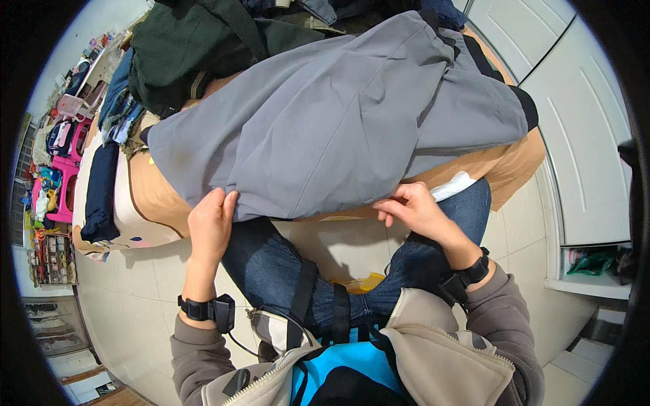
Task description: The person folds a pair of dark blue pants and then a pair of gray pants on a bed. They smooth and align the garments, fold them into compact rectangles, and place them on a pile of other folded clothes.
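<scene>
A large grey garment with black trim [325, 128] lies spread across the bed in front of my knees, its surface lightly creased. At its near left edge, my left hand [213, 220] is closed, with cloth pinched between thumb and fingers. My right hand [413, 208] pinches the near edge farther right, fingers curled under. Between the two hands the hem runs roughly straight. Black-edged parts of the garment reach to the far right; whether they are sleeves or legs I cannot tell.
Dark green clothing [183, 54] is heaped at the far left, beside blue denim [120, 95]. A rolled navy garment [101, 193] lies on the bed's left end. Pink stools [66, 189] and shelves stand left; white cabinet doors [575, 128] are at right.
</scene>
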### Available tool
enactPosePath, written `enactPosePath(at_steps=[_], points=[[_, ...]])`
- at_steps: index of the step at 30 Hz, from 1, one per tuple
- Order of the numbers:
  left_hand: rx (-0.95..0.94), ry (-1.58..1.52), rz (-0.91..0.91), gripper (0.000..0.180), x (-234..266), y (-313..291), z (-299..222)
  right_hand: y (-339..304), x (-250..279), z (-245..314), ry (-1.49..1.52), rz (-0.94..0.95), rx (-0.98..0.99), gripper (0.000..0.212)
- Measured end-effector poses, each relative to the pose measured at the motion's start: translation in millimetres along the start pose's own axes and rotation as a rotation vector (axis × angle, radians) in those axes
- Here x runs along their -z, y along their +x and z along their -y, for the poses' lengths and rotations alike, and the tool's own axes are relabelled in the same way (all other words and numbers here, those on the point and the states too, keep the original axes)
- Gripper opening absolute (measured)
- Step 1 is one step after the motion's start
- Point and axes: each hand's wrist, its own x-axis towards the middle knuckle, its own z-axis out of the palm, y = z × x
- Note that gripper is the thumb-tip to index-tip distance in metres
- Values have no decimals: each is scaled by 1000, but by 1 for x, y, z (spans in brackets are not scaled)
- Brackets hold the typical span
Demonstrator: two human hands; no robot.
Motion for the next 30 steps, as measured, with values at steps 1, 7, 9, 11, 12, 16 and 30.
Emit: enactPosePath(at_steps=[1,7,9,11,12,16,30], points=[[48,-30,-26,20,1,0,-2,2,8,6,-66,16,-129,13],[83,-606,-71,19,6,46,-25,13,94,74,30,-23,256,16],[48,-596,71,24,7,64,-35,53,114,82,-185,-367,550,18],[111,-613,201,25,5,84,-41,89,134,79,-498,-681,391,25],[140,-632,282,25,3,94,-41,103,142,72,-587,-729,397,32],[81,-830,393,23,-18,112,-37,134,170,50,-893,-954,360,56],[129,-1333,247,17,-44,105,-19,134,187,90,73,-681,580,26]])
